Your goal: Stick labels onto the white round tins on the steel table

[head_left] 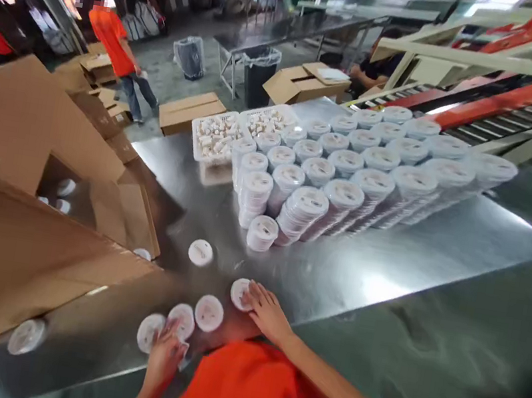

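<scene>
Surface: a bare metal sheet (pixel 386 272), glossy, with bright patches of reflected light; it carries all the white goods shown.
Room: a dim warehouse hall with flattened and open cardboard boxes on the floor, two bagged bins, a long table at the back, and a roller conveyor (pixel 510 123) with red panels at upper right.
Stacks: rows of white round lids (pixel 351 172) piled in leaning columns across the middle of the surface.
Baskets: two white mesh baskets (pixel 215 137) of small pale parts, just behind the stacks at the far edge.
Carton: a large open cardboard box (pixel 12 239) lying at the left, with a few lids visible inside.
Loose lids: several single white discs near the front edge; one lies apart (pixel 200 252), one below the carton flap (pixel 26 336).
Left hand (pixel 165 354): fingers curled, resting on two adjoining discs (pixel 182 319); whether it grips them cannot be told.
Right hand (pixel 268 310): open, fingers extended and slightly spread, fingertips flat on one disc (pixel 240 292).
Other people: a person in an orange shirt (pixel 113 44) walks at the back left; another sits behind a box at the back.
</scene>
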Motion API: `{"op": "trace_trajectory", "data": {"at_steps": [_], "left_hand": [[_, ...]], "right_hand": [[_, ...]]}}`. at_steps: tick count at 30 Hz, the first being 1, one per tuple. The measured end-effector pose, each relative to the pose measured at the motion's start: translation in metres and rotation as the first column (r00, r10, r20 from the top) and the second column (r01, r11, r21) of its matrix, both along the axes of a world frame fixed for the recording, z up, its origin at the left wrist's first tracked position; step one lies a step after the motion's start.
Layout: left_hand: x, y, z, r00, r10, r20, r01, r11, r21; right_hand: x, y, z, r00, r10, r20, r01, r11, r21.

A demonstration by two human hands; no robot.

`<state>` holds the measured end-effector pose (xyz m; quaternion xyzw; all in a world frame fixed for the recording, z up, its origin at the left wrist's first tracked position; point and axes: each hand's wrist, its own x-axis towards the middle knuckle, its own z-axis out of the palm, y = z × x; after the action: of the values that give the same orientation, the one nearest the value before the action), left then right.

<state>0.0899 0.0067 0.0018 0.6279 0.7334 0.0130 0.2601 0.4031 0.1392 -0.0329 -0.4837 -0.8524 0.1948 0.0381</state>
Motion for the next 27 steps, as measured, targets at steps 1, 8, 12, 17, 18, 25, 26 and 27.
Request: {"op": "trace_trajectory", "data": {"at_steps": [1,8,12,17,18,25,26,27], "left_hand": [[0.005,0.004,0.009,0.999,-0.029,0.029,0.029,1.000,-0.002],[0.023,0.025,0.018,0.986,-0.109,0.125,0.109,0.994,0.003],[0.026,0.028,0.016,0.977,-0.137,0.162,0.142,0.990,-0.020],[0.025,0.028,0.012,0.967,-0.125,0.223,0.138,0.990,-0.043],[0.024,0.028,0.010,0.963,-0.102,0.251,0.116,0.992,-0.040],[0.026,0.019,0.013,0.893,0.117,0.435,-0.144,0.989,0.030],[0.028,0.014,0.015,0.883,0.152,0.444,-0.190,0.981,0.044],[0.029,0.009,0.016,0.815,0.247,0.525,-0.299,0.954,0.016]], "right_hand": [[0.005,-0.007,0.002,1.000,0.021,-0.005,-0.021,1.000,-0.009],[-0.004,-0.016,0.014,0.986,0.141,-0.083,-0.146,0.988,-0.051],[-0.016,-0.014,0.021,0.977,0.189,-0.095,-0.195,0.978,-0.067],[-0.020,-0.011,0.027,0.981,0.144,-0.126,-0.155,0.985,-0.080],[-0.021,-0.007,0.029,0.987,0.095,-0.127,-0.106,0.991,-0.079],[-0.085,0.068,0.046,1.000,0.002,-0.001,-0.002,0.999,-0.047],[-0.102,0.081,0.048,1.000,0.025,0.017,-0.024,0.999,-0.036],[-0.119,0.093,0.049,0.999,0.042,0.030,-0.041,0.999,-0.027]]}}
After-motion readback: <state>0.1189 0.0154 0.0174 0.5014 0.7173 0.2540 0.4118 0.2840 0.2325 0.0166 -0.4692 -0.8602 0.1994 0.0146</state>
